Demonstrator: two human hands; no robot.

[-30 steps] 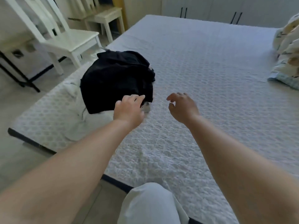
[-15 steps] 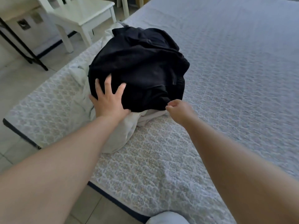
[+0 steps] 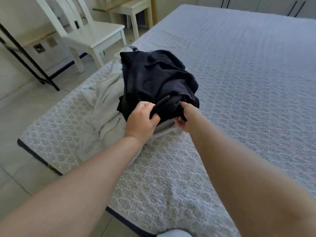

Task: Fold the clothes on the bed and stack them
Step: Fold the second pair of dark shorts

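Both hands had closed on the black garment (image 3: 159, 79) atop the pale clothes (image 3: 102, 106) near the bed (image 3: 239, 82) corner, left hand (image 3: 142, 121) and right hand (image 3: 185, 117) gripping its near edge, where a lift risked dragging the heap floorward.

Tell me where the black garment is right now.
In the head view the black garment sits crumpled atop light grey clothes near the bed's left edge, its near hem gripped by both hands.
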